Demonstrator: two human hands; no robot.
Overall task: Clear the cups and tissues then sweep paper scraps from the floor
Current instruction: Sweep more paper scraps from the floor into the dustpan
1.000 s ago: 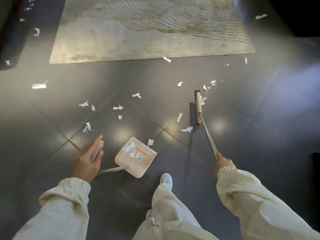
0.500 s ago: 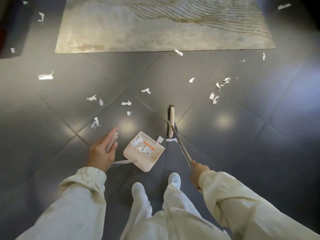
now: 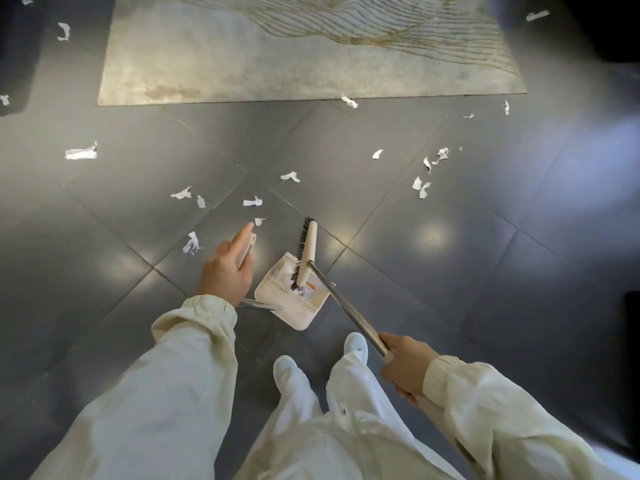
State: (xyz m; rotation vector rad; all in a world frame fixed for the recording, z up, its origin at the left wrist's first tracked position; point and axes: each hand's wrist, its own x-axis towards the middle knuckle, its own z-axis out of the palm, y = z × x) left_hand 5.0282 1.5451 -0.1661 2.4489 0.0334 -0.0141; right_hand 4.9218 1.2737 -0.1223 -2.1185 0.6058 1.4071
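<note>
A cream dustpan [image 3: 304, 308] sits on the dark tiled floor just ahead of my feet. My left hand [image 3: 227, 271] grips the top of its long handle [image 3: 246, 249]. My right hand [image 3: 410, 367] is closed on the metal pole of a broom [image 3: 346, 306]. The broom head [image 3: 306, 256] lies over the pan's mouth, bristles touching white scraps inside the pan. Several white paper scraps [image 3: 252, 201] lie scattered on the floor ahead, to the left [image 3: 80, 153] and to the right [image 3: 421, 188].
A large beige rug [image 3: 277, 64] covers the floor ahead, with one scrap [image 3: 349, 101] at its near edge. Dark furniture stands at the far left [image 3: 14, 64] and far right. My white shoes [image 3: 355, 344] stand close behind the dustpan.
The broom head has swept from the right side of the floor leftwards and inwards into the dustpan's mouth, pushing scraps with it. My left hand kept hold of the dustpan handle.
</note>
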